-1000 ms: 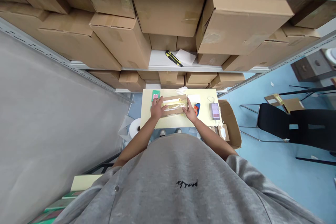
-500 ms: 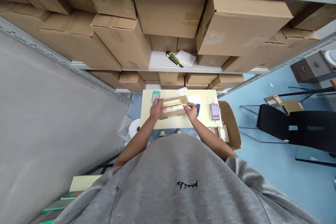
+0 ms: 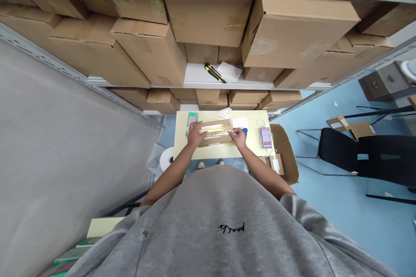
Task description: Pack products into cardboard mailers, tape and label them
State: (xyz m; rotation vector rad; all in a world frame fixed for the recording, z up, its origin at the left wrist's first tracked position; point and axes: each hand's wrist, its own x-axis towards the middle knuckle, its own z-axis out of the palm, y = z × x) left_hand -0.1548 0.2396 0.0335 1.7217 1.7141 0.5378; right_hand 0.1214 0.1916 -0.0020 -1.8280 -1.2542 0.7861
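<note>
A small cardboard box (image 3: pixel 214 140) lies lengthwise on the pale yellow table (image 3: pixel 255 119). Shiny clear packing tape (image 3: pixel 218 133) runs along its top, beside a white label strip. My left hand (image 3: pixel 195 135) grips the left end of this box, thumb on top. At the right end, the fingers of my right hand (image 3: pixel 238 137) are pinched on the tape's end. Partly hidden behind that hand is a blue object (image 3: pixel 245 130), perhaps a tape dispenser. A green and pink packet (image 3: pixel 192 117) lies just beyond my left hand.
A phone-like device (image 3: pixel 266 137) with cables lies at the table's right. Beside the table stands a large open carton (image 3: pixel 286 151). Shelves full of cardboard boxes (image 3: pixel 208 13) rise in front, with a yellow-black utility knife (image 3: pixel 214 72) on one. A black chair (image 3: pixel 338 151) stands right.
The box's top has come down flatter, and the tape now lies across its middle. Both hands stay at the box's ends, with the right shifted slightly.
</note>
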